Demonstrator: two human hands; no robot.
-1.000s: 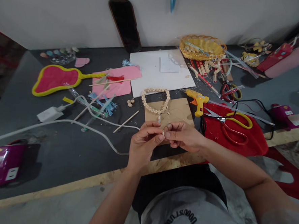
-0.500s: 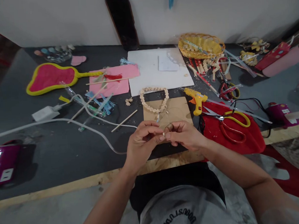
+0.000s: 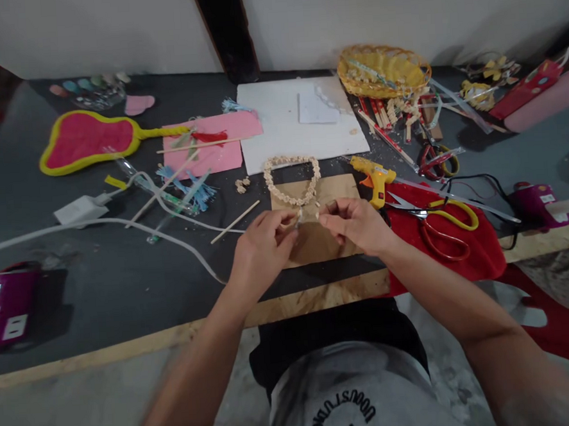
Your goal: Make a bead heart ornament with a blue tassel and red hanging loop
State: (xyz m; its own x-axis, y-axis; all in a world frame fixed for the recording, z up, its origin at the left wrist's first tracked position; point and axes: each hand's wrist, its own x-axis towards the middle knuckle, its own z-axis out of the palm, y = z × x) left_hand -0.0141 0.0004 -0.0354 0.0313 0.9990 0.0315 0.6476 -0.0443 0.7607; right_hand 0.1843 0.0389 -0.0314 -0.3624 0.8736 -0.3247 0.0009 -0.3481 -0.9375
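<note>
A heart-like loop of small cream pieces (image 3: 314, 180) lies partly on a brown cardboard sheet (image 3: 335, 251), its lower end nearest me. My left hand (image 3: 266, 243) is at the cardboard's left side, thumb and forefinger apart, the fingertips close beside a small whitish bit below the loop. Whether they touch it I cannot tell. My right hand (image 3: 357, 224) pinches a tiny cream piece (image 3: 318, 215) between thumb and forefinger, just right of the loop's lower end. A yellow hot glue gun (image 3: 373, 178) rests right of the cardboard.
Scissors (image 3: 439, 219) lie on a red cloth (image 3: 480, 255) at right. A wicker basket (image 3: 385, 91) stands behind red-and-white sticks. White foam board (image 3: 279, 130) lies at the back. Left are a pink-and-yellow fan shape (image 3: 92, 141), a white adapter (image 3: 79, 211) with cable, and a wooden stick (image 3: 235, 222).
My hands have come apart and moved forward over the cardboard. The tiny cream piece has stayed in my right hand while my left fingers opened. The whole view has tilted slightly.
</note>
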